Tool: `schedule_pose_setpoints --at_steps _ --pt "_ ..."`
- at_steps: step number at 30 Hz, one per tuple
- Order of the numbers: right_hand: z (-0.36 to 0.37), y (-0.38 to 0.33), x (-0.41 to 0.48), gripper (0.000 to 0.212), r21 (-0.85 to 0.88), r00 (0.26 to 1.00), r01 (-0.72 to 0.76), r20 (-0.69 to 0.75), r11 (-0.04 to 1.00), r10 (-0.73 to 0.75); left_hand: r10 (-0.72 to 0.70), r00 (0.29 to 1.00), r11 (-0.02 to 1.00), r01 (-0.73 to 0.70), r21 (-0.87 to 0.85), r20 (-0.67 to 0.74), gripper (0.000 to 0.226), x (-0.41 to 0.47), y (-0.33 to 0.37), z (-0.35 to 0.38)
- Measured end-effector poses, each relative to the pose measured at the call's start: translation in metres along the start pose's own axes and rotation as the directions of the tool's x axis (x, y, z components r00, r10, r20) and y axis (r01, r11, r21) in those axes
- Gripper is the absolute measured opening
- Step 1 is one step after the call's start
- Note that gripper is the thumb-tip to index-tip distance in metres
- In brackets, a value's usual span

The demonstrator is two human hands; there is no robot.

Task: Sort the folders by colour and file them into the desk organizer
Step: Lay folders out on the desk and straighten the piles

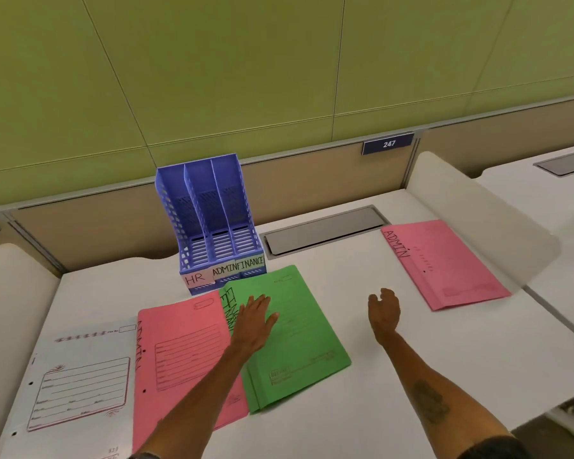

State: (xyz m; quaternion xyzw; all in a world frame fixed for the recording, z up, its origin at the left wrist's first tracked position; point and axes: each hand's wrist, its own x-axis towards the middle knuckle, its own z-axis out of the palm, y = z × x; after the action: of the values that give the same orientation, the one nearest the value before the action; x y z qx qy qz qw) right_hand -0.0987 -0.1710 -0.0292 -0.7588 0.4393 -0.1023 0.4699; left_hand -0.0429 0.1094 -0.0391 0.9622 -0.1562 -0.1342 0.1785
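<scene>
The fingers [258,303] of the left hand [254,323] are held straight and close together, pressed flat on a green folder [299,346] marked with black handwriting; nothing is gripped. Just left of these fingers, a pink folder [183,352] is partly covered by the green one; further left, a white folder [80,376] is laid against the pink one. Just beyond the fingertips, a blue desk organizer [212,220] is stood upright; its three slots are labelled HR, ADMIN and FINANCE. The fingers [376,298] of the right hand [383,311] are loosely curled and slightly apart, with nothing held; whether the white desk [378,376] below is touched cannot be told. Well to their right, a second pink folder [444,263] marked ADMIN is laid flat; beyond them, a grey hatch [325,228] is set into the desk.
</scene>
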Motion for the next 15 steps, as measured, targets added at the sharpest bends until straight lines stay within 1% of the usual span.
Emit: schedule_pose_setpoints --at_steps 3,6,8,12,13,15 --pt "-0.024 0.010 0.023 0.044 0.136 0.983 -0.124 -0.118 0.983 0.141 0.017 1.000 1.000 -0.018 0.011 0.009 0.057 0.011 0.017 0.008" --pt "-0.045 0.018 0.044 0.048 0.288 0.935 -0.225 -0.204 0.931 0.289 0.022 1.000 1.000 -0.022 0.013 0.018 0.055 0.018 0.028 0.015" --pt "-0.056 0.023 0.057 0.048 0.337 0.895 -0.271 -0.256 0.902 0.365 0.021 1.000 1.000 -0.021 0.012 0.021 0.054 0.023 0.032 0.018" --pt "-0.074 0.027 0.075 0.046 0.458 0.819 -0.356 -0.266 0.815 0.508 0.013 1.000 1.000 -0.013 0.019 0.019 0.052 0.031 0.034 0.020" --pt "-0.077 0.030 0.078 0.046 0.453 0.816 -0.384 -0.240 0.805 0.525 0.009 1.000 1.000 -0.010 0.016 0.016 0.051 0.033 0.034 0.020" --pt "-0.081 0.036 0.087 0.046 0.390 0.847 -0.411 -0.172 0.824 0.503 0.003 1.000 1.000 -0.003 0.009 0.013 0.050 0.036 0.034 0.021"
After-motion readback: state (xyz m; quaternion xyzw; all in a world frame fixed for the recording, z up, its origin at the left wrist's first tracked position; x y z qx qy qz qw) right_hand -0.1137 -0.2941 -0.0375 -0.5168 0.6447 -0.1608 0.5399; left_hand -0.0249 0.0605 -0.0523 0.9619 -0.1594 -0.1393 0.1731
